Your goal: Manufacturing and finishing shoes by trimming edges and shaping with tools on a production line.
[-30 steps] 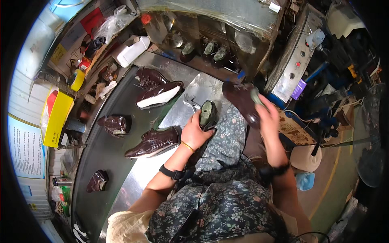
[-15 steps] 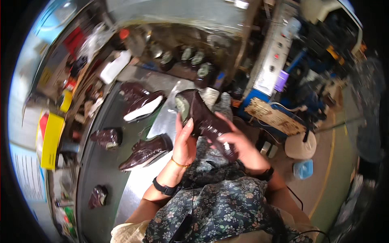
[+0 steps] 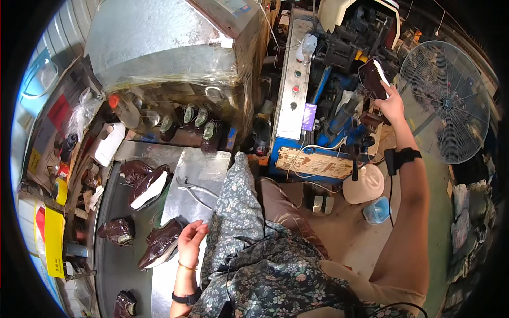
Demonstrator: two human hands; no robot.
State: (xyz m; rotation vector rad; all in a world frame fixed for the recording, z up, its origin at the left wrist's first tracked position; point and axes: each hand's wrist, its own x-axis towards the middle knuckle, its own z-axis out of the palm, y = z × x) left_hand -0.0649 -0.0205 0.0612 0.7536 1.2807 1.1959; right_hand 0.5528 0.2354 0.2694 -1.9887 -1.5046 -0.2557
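Note:
Stretched far out to the right, my right hand (image 3: 391,103) grips a dark brown shoe (image 3: 373,79) with a white sole edge, held up at the machine. My left hand (image 3: 190,244) has loosely curled fingers with nothing visible in them. It hovers beside a glossy dark brown shoe (image 3: 160,244) with a pale sole, lying on the bench. Metal pincers (image 3: 197,192) rest on the metal sheet (image 3: 183,164) near my lap.
Further wrapped shoes (image 3: 150,186) lie on the dark belt (image 3: 127,265). Several shoes on lasts (image 3: 199,119) stand at the back. A blue machine (image 3: 313,159) with a button panel, a large fan (image 3: 445,100), a beige jug (image 3: 363,184) and a blue tub (image 3: 377,211) are to the right.
My left hand has let go of the dark shoe and moved down to the left. My right hand has carried it up and right to the machine. The view has turned right.

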